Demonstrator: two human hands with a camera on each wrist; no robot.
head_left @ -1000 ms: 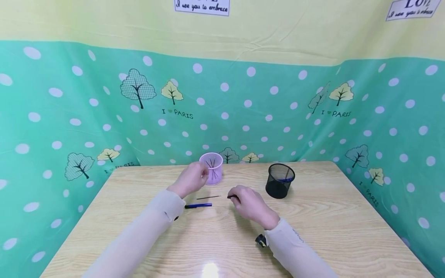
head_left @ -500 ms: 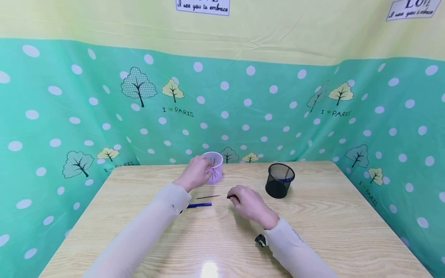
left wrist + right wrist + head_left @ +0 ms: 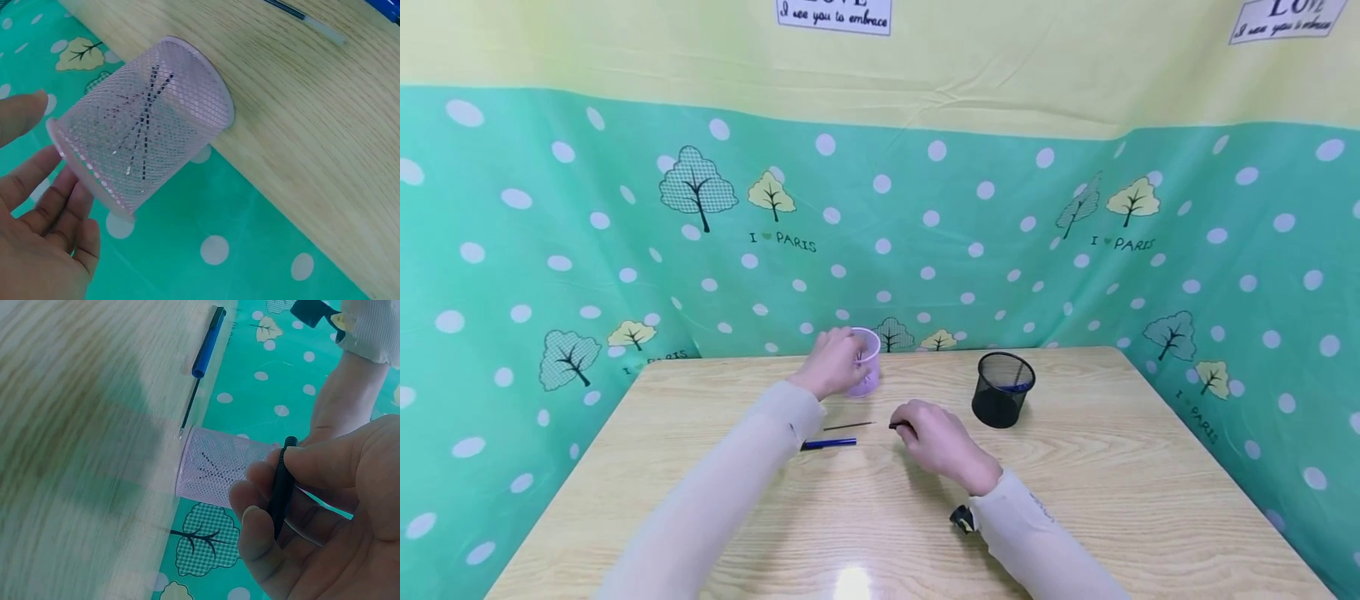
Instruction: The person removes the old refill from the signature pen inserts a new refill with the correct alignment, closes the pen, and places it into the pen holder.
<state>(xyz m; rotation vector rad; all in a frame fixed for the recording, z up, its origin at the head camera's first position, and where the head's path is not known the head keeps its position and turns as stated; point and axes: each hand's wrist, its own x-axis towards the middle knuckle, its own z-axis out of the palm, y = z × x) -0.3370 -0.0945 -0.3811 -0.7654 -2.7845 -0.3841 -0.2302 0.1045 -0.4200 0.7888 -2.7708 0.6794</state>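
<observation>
At the back of the table stands a lilac mesh pen holder [image 3: 871, 367] with several thin dark refills [image 3: 145, 122] inside. My left hand [image 3: 835, 364] is at its rim, fingertips right beside the edge and thumb spread apart in the left wrist view. Between the thumb and fingers of my right hand [image 3: 942, 442] is a short black pen barrel [image 3: 284, 487], held just above the table. One loose refill [image 3: 848, 427] lies in front of the lilac holder. Nearer to me, a blue pen [image 3: 831, 444] lies roughly parallel to it.
A black mesh pen holder [image 3: 1003, 392] with blue pens [image 3: 1017, 387] in it stands to the right of my right hand. The wooden table [image 3: 1112, 500] reaches back to a green dotted curtain [image 3: 985, 283]. A black device [image 3: 962, 518] sits by my right sleeve.
My left hand has moved forward and to the right, from in front of the lilac holder to its rim. The right hand keeps its place with the black barrel.
</observation>
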